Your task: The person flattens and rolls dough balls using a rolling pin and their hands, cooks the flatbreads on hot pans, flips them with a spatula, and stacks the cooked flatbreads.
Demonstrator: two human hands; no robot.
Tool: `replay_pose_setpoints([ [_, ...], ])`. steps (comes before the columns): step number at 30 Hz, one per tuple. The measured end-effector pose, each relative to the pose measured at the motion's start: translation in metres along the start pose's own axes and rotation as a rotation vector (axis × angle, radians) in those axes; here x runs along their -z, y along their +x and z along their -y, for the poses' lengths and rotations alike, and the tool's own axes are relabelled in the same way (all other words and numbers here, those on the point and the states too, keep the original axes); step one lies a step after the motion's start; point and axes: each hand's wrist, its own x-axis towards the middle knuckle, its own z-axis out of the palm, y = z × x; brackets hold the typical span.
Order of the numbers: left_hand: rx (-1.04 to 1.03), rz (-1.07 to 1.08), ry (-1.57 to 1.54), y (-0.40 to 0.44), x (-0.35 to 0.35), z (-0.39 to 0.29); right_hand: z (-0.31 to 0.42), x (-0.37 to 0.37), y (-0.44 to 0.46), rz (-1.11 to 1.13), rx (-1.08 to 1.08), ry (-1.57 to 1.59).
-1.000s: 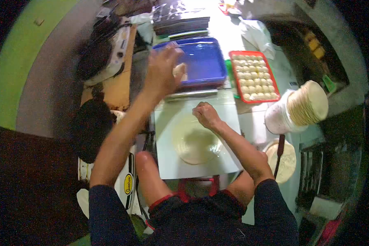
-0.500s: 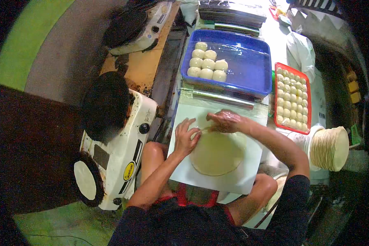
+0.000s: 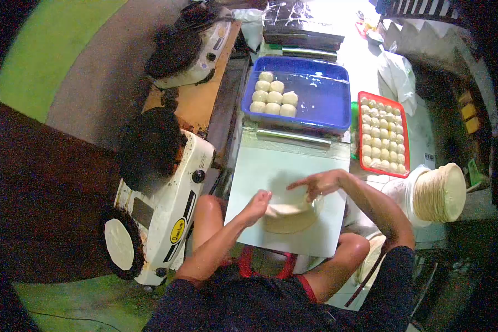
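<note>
A thin round dough sheet (image 3: pixel 290 221) is partly lifted off the white board (image 3: pixel 254 166), its far edge raised and blurred by motion. My left hand (image 3: pixel 254 207) is closed, pinching the sheet's left edge between thumb and fingers. Across from it, my right hand (image 3: pixel 321 183) holds the sheet's right far edge; one finger stretches out to the left while the others curl down at the dough. Just beyond the board stands a blue tray (image 3: pixel 326 105) with several dough balls (image 3: pixel 274 97) grouped at its left side.
A red tray (image 3: pixel 408 146) full of dough balls sits at the right, near a stack of flat dough rounds (image 3: pixel 440 193) on a white tub. On my left is a white stove (image 3: pixel 166 216) with dark round plates; a pale dough round (image 3: pixel 119 243) lies on the front one.
Both hands have come nearer to me, drawing the far edge of the dough sheet up and toward me. The sheet lay flat before. The camera view has shifted slightly.
</note>
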Motion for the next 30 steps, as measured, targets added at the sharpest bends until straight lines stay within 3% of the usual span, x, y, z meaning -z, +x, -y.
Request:
replay_pose_setpoints([
  [1,0.179,0.176,-0.220,0.001,0.002,0.013,0.021,-0.010,-0.009,0.058,-0.019,0.076],
  [3,0.254,0.308,-0.339,-0.028,-0.002,0.016,0.035,-0.031,-0.015,0.027,0.058,0.019],
  [5,0.543,0.410,-0.116,-0.052,0.004,0.005,0.051,-0.047,-0.017,0.053,0.129,0.048],
  [8,0.636,0.360,-0.149,-0.128,0.015,-0.076,0.121,-0.056,-0.022,0.118,-0.012,0.071],
  [10,0.600,0.309,-0.333,-0.149,0.036,-0.071,0.159,-0.058,-0.009,0.147,-0.100,0.082],
  [12,0.484,0.285,-0.493,-0.156,0.073,-0.054,0.177,-0.049,0.032,0.161,-0.015,0.027],
  [14,0.183,0.241,-0.280,-0.136,0.132,-0.028,0.226,-0.046,0.059,0.133,0.063,0.034],
  [16,-0.008,0.183,-0.318,-0.148,0.195,-0.045,0.270,-0.021,0.099,0.090,0.045,-0.125],
  [17,-0.059,0.158,-0.466,-0.166,0.229,-0.076,0.299,-0.011,0.113,0.042,0.096,-0.169],
  [19,-0.096,0.015,-0.220,-0.183,0.305,-0.132,0.360,0.006,0.135,-0.106,0.248,-0.243],
  [22,-0.296,-0.367,0.182,-0.211,0.392,-0.208,0.444,0.043,0.166,-0.203,0.384,-0.310],
  [24,-0.404,-0.404,0.262,-0.223,0.434,-0.231,0.486,0.044,0.177,-0.258,0.475,-0.304],
  [27,-0.516,-0.495,0.506,-0.213,0.469,-0.217,0.506,0.045,0.203,-0.387,0.497,-0.629],
  [30,-0.570,-0.526,0.761,-0.169,0.494,-0.151,0.450,0.063,0.274,-0.462,0.656,-1.055],
])
